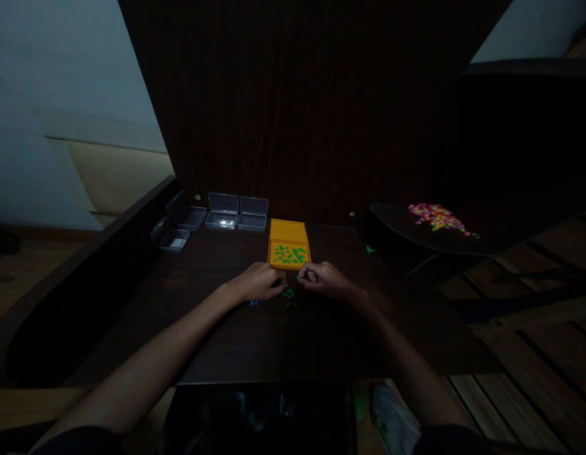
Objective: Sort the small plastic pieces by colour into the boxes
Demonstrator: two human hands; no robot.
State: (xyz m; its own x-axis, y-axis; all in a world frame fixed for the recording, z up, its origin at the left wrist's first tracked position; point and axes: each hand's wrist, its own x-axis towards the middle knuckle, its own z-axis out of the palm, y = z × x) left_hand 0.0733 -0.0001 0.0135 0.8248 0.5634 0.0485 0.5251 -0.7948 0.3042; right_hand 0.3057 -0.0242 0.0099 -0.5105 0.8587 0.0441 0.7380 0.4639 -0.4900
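Observation:
An open orange box (pixel 288 232) with several small green pieces (pixel 289 254) in it stands on the dark table (pixel 227 328), just beyond my hands. My left hand (pixel 257 282) rests knuckles-up on the table with its fingers curled in. My right hand (pixel 321 279) lies beside it, fingers pinched together near a tiny green piece at its fingertips. A few loose green pieces (pixel 288 295) lie on the table between the two hands. A small blue piece (pixel 254 303) shows just below my left hand.
Several clear plastic cases (pixel 221 212) stand open along the table's back left. A heap of pink and yellow pieces (pixel 437 217) lies on a dark surface to the right. A tall dark wooden panel rises behind the table.

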